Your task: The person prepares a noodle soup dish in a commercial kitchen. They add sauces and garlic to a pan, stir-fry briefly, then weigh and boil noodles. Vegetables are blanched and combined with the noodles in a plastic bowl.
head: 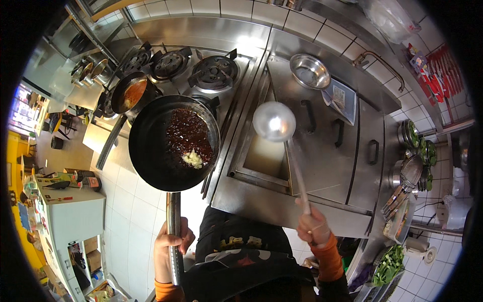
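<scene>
My left hand (171, 239) grips the metal handle of a black frying pan (149, 162). Dark, glossy, bubbly sauce (185, 130) lies in the pan's right half, with a pale clump of what looks like minced garlic (193, 159) at its lower edge. My right hand (314, 225) is closed around the long handle of a metal ladle (274, 121), whose bowl is over the partly uncovered steel well (264, 156), right of the pan. A smaller black pan (130, 92) with reddish-orange sauce sits on the stove behind, its handle pointing down and left.
Gas burners (214, 71) line the back left. A steel bowl (310, 71) and a blue-rimmed tray (341, 100) rest on the steel covers (324, 158). Far right stand strainers (410, 170) and leafy greens (388, 265). A curved faucet (385, 68) is on the back wall.
</scene>
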A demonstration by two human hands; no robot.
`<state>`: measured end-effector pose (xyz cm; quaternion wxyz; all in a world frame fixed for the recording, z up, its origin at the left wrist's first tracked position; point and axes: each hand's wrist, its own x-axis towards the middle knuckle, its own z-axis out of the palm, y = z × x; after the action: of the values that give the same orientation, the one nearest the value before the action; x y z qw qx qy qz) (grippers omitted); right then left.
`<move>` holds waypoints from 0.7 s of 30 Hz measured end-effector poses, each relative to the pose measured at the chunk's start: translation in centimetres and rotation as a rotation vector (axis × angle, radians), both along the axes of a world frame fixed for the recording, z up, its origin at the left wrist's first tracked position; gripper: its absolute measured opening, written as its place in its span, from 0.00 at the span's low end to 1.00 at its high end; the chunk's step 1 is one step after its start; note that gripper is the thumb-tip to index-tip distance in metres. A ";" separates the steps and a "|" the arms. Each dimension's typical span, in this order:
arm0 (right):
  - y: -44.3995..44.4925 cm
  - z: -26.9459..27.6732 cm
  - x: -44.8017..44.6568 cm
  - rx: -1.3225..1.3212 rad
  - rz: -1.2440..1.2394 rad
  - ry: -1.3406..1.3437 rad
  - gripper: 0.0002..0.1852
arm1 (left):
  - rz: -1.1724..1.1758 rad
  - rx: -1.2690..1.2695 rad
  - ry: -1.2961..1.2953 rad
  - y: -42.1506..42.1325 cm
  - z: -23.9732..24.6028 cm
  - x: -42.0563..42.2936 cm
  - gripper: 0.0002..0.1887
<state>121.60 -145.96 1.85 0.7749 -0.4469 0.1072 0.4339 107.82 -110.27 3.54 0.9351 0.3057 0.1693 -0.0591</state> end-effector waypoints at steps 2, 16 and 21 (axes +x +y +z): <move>0.6 -3.5 -2.2 -0.464 0.208 -0.815 0.25 | -0.009 0.002 0.000 0.0 -0.4 0.1 0.09; 4.9 -16.5 4.7 -1.435 0.652 -0.729 0.28 | -0.043 -0.020 0.107 -0.3 -1.5 0.1 0.10; 9.0 -19.5 9.5 -1.479 0.637 -0.677 0.23 | -0.142 -0.056 0.151 -0.6 -1.8 0.0 0.11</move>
<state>131.14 -136.99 -17.64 0.1179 -0.9488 -0.0047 0.2929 107.81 -110.90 1.76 0.9213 0.2853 0.2156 -0.1526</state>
